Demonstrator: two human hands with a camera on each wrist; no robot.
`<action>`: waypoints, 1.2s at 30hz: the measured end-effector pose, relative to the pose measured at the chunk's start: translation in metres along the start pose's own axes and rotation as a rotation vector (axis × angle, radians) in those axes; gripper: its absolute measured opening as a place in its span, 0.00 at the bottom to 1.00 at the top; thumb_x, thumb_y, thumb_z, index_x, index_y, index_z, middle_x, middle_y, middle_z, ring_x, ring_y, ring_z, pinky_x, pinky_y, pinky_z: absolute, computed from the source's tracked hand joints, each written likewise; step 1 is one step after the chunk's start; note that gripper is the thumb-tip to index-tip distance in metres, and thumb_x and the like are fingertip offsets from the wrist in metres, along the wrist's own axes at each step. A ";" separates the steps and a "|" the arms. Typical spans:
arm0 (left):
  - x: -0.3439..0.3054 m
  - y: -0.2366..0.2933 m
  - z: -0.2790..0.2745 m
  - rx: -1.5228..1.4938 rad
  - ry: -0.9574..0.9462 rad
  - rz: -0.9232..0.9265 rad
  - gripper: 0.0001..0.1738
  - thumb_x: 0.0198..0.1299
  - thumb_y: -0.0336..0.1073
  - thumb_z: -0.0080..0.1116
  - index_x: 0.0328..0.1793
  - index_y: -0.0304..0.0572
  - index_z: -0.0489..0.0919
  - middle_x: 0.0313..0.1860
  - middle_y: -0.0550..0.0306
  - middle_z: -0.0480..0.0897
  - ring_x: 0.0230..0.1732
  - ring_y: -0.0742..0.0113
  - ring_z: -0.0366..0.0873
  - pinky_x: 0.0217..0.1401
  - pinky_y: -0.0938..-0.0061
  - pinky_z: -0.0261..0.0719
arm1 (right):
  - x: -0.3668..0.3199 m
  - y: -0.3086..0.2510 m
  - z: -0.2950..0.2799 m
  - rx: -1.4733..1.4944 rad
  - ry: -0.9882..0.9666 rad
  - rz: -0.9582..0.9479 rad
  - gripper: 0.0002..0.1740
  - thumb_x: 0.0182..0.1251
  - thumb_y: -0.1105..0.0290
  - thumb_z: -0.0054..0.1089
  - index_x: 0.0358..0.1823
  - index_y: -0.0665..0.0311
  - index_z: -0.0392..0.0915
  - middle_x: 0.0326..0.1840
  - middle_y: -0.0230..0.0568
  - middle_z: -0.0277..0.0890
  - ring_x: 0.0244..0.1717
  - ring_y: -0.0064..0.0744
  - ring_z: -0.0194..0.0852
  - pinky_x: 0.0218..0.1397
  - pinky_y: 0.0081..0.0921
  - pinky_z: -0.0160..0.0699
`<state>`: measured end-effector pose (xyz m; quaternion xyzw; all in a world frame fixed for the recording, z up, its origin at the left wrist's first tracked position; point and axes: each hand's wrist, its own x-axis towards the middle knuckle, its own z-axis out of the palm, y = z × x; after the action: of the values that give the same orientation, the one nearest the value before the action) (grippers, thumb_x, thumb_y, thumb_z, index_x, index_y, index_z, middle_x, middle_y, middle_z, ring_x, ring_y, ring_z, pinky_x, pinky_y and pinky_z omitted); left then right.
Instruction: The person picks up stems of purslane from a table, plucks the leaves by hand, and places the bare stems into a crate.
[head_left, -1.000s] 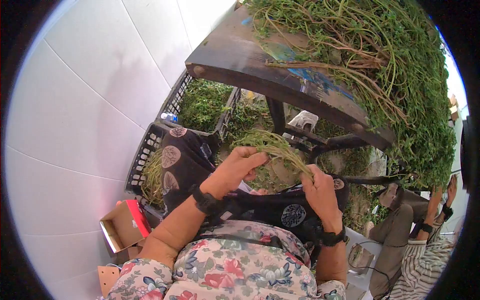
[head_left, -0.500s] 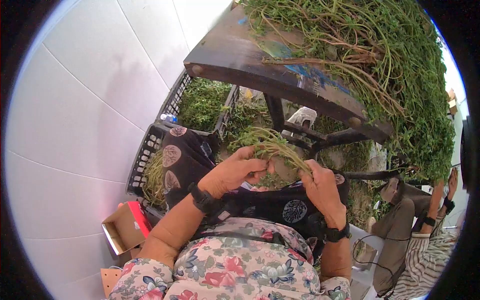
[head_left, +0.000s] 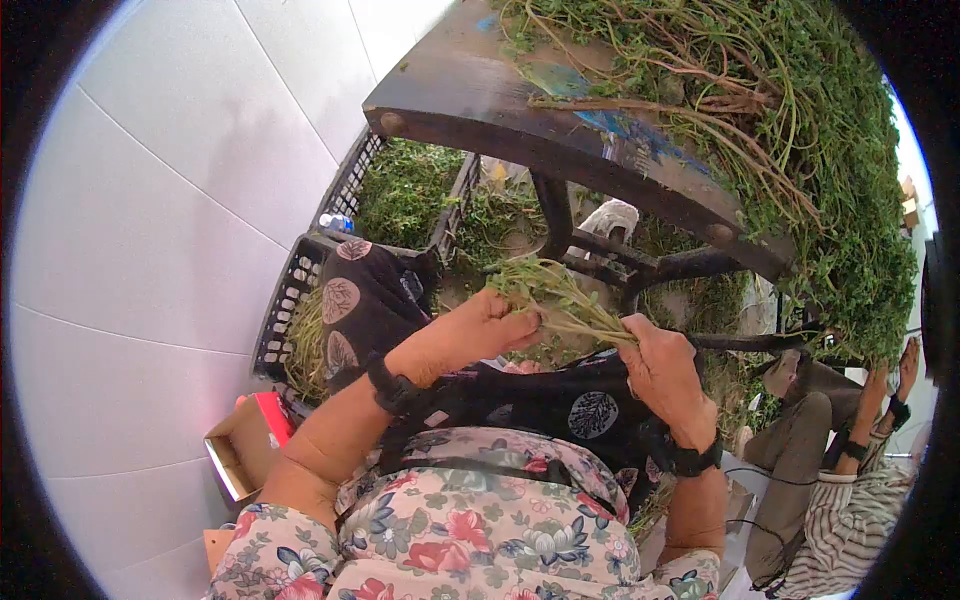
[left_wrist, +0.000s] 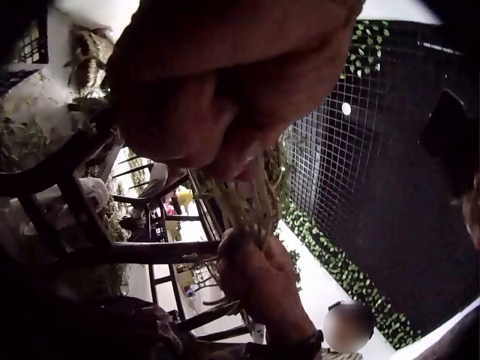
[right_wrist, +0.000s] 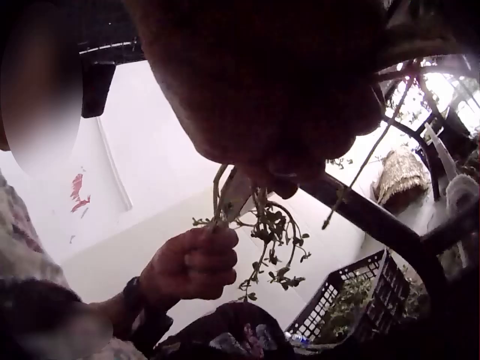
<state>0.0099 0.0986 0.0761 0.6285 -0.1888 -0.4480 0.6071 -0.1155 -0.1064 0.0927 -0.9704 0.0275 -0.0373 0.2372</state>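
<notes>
- The right hand (head_left: 665, 370), knuckles up, pinches the stem ends of the green bunch (head_left: 555, 300); its fingertips are partly hidden.
- The left hand (head_left: 490, 328) curls inward, thumb and fingers seemingly pinching the leafy end, though the wrist views are dark.
- The bunch spans both hands above the patterned lap (head_left: 510, 400).
- Beyond, the heaped greens (head_left: 800, 150) on the dark table (head_left: 470, 95) run out of frame.
- The blue bottle label (head_left: 347, 224) is too small to read.
</notes>
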 end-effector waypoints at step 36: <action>-0.041 0.014 -0.023 -0.499 -0.119 -0.302 0.02 0.60 0.31 0.46 0.36 0.44 0.70 0.22 0.63 0.67 0.22 0.77 0.61 0.18 0.84 0.56 | -0.024 0.032 -0.010 0.071 0.099 -0.051 0.14 0.52 0.76 0.56 0.42 0.66 0.70 0.27 0.54 0.71 0.30 0.56 0.70 0.31 0.39 0.69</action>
<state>0.0108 0.1414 0.0997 0.4535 -0.0123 -0.6018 0.6573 -0.1417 -0.1375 0.0857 -0.9586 0.0132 -0.0924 0.2689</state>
